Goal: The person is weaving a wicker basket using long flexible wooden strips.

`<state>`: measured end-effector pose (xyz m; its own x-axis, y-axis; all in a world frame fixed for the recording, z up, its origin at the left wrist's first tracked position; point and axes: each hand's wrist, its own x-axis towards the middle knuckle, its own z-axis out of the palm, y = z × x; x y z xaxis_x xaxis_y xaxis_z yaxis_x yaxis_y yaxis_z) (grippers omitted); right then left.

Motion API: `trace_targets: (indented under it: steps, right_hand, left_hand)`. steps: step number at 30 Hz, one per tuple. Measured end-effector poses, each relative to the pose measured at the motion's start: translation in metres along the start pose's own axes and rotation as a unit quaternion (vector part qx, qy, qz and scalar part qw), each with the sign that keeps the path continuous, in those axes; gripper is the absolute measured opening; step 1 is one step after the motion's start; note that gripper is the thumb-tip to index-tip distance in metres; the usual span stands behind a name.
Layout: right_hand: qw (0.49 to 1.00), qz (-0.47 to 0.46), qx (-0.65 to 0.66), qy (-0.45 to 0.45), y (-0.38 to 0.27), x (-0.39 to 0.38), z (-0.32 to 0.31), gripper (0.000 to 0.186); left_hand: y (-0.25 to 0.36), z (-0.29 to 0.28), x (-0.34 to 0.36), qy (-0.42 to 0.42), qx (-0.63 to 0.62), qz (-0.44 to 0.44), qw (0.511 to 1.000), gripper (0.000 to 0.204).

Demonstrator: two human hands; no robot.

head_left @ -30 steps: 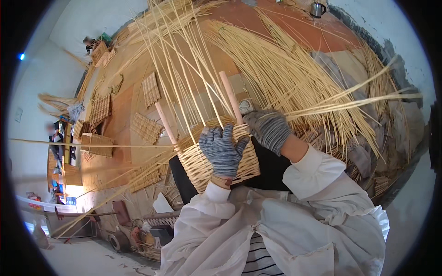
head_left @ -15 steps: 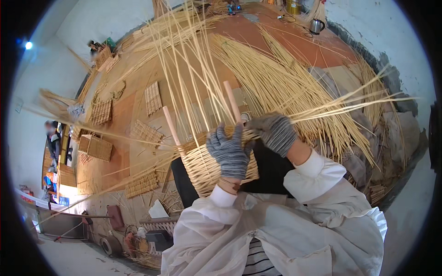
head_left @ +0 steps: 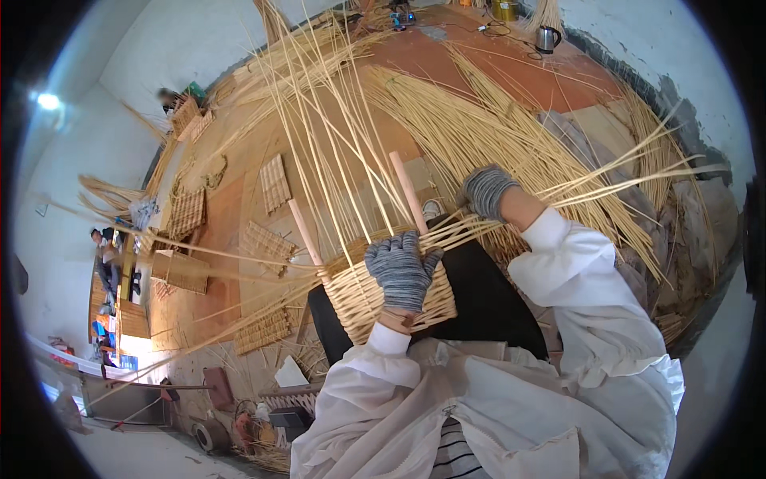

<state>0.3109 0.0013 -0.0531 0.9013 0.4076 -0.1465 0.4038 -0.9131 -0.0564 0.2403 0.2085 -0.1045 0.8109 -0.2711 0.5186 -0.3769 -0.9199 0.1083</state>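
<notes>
A partly woven wicker basket (head_left: 351,299) rests on a black cloth (head_left: 499,295) over my lap. Two thick pale posts (head_left: 408,191) rise from its ends, with thin upright rods (head_left: 339,215) between them. My left hand (head_left: 400,273), in a grey knit glove, grips the basket's upper edge, fingertips over the rim. Past the basket's right corner, my gloved right hand (head_left: 487,191) is raised and curled closed around what appears to be a wicker rod; its fingers are partly hidden. Loose wicker strands (head_left: 598,185) run rightward from the rim below that wrist.
Bundled wicker rods (head_left: 479,128) cover the floor ahead and to the right. Woven panels (head_left: 275,184) and a box-shaped basket (head_left: 182,270) lie left. A kettle (head_left: 547,38) stands far right; another person (head_left: 105,259) is far left. Long strands reach out leftward.
My right hand has moved up and right, away from the rim. My left hand stays on the basket, its fingers more folded over the edge. The view has shifted slightly.
</notes>
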Motion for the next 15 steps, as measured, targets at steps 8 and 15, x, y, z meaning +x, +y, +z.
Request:
trace_targets:
  steps: [8,15]
  right_hand:
    - [0.884,-0.318,-0.139,0.312,-0.089,-0.018,-0.05,0.009]
    - [0.849,-0.231,0.177,0.44,-0.031,0.008,0.009,0.032]
  left_hand:
    - [-0.014,0.024,0.003,0.069,-0.165,-0.037,0.983,0.02]
    - [-0.047,-0.023,0.002,0.001,-0.377,-0.252,0.891,0.013]
